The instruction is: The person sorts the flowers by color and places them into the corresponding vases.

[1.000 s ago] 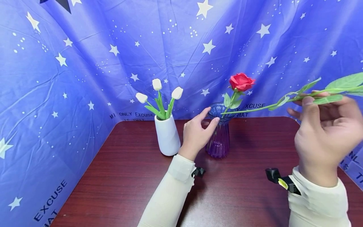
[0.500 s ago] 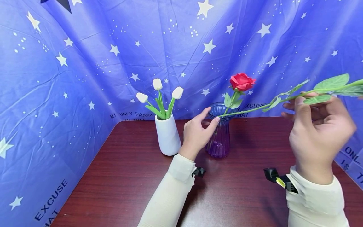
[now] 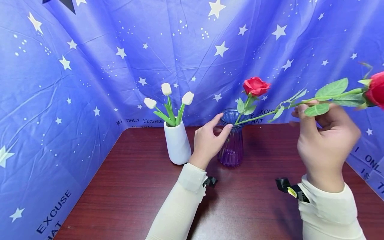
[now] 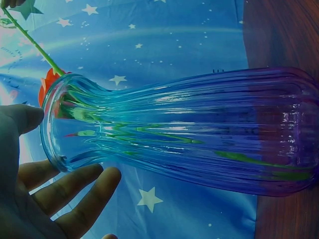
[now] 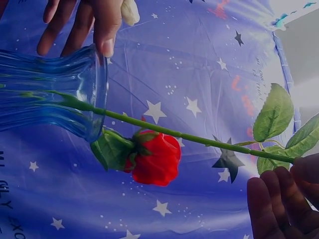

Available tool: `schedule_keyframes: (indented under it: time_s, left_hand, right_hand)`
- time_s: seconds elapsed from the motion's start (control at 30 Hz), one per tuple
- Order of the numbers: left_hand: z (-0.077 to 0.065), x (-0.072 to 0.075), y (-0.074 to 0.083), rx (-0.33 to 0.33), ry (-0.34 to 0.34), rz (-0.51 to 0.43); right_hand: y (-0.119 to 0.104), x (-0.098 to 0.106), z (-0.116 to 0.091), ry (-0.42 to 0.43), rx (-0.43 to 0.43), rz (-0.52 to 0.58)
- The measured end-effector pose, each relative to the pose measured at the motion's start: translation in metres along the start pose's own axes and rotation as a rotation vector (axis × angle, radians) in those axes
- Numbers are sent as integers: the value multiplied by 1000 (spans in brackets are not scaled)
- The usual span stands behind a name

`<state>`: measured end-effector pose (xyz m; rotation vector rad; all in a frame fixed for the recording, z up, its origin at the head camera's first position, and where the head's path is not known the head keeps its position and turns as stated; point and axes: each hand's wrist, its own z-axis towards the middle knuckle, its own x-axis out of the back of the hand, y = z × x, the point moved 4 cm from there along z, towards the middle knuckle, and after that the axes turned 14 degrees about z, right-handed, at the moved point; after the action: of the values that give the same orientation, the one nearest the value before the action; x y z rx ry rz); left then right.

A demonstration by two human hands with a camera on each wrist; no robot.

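A ribbed glass vase (image 3: 231, 151), blue at the neck and purple at the base, stands on the table with one red rose (image 3: 256, 87) in it. My left hand (image 3: 207, 142) holds the vase at its rim, thumb and fingers on opposite sides of the mouth in the left wrist view. My right hand (image 3: 328, 143) pinches the leafy green stem of a second red rose (image 3: 375, 90) between thumb and fingers. That rose lies slanted, bloom to the right, and its bare stem (image 5: 199, 141) reaches the vase's mouth, the tip overlapping the rim.
Left of the glass vase stands a white vase (image 3: 177, 145) with three white tulips (image 3: 166, 89). A blue curtain (image 3: 168, 40) printed with stars hangs behind and beside the dark red wooden table (image 3: 135, 196).
My right hand has moved left with the second rose, bringing its bloom into the head view. Its stem tip has stayed near the vase's mouth. My left hand and the vase have stayed still.
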<state>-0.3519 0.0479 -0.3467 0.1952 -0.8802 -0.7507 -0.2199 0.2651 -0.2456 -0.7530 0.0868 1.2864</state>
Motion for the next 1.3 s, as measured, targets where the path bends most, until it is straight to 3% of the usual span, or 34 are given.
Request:
schedule_keyframes:
  time_s: [0.07,0.27,1.3]
  left_hand:
    - [0,-1,0,2,-3,0]
    - [0,-1,-1,3,-6,-7]
    - [0,-1,-1,5,2,-8]
  right_hand:
    - [1,0,-1,-8,-3,-51]
    - [11,2,-3,-9,-52,-58]
    - [23,-20,-21,-218,-38,-285]
